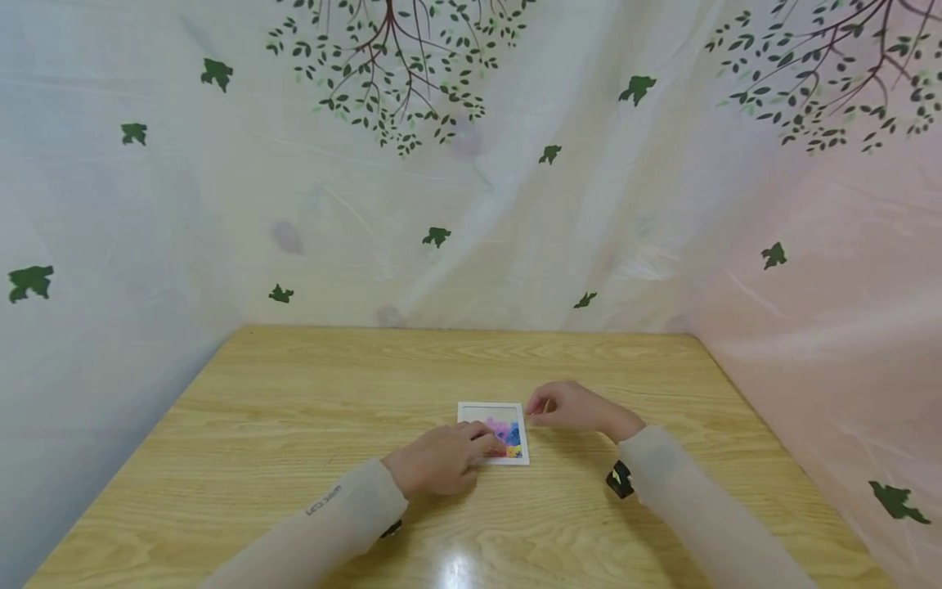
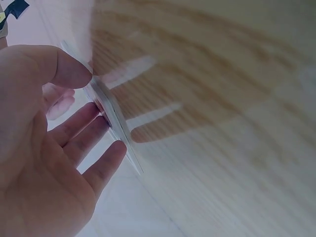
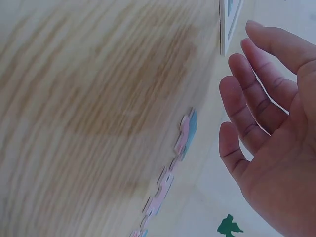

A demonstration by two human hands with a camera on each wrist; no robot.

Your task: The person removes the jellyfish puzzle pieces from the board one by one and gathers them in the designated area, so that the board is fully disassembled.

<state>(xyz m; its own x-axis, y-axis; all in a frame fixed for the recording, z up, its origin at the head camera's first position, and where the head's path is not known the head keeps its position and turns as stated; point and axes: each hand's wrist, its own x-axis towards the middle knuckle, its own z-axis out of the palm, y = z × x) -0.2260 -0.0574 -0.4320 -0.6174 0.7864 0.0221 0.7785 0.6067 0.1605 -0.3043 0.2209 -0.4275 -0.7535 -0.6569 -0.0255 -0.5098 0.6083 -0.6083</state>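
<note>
A small jigsaw puzzle in a white frame (image 1: 526, 446) lies flat on the table, its lower part filled with pink, blue, red and yellow pieces. My left hand (image 1: 445, 458) rests its fingers on the puzzle's lower left; the left wrist view has the thumb at the frame's edge and the fingers fairly straight. Beside the frame's upper right corner hovers my right hand (image 1: 570, 406), fingers loosely bent, with nothing seen between them. Loose puzzle pieces (image 3: 160, 192), pink and light blue, lie on the table near the right hand; the head view does not show them.
The wooden table (image 1: 331, 376) reaches back to a pale curtain (image 1: 353, 213) printed with branches and green leaves, which also hangs along both sides. Black wrist straps (image 1: 620, 480) show at the cream sleeves.
</note>
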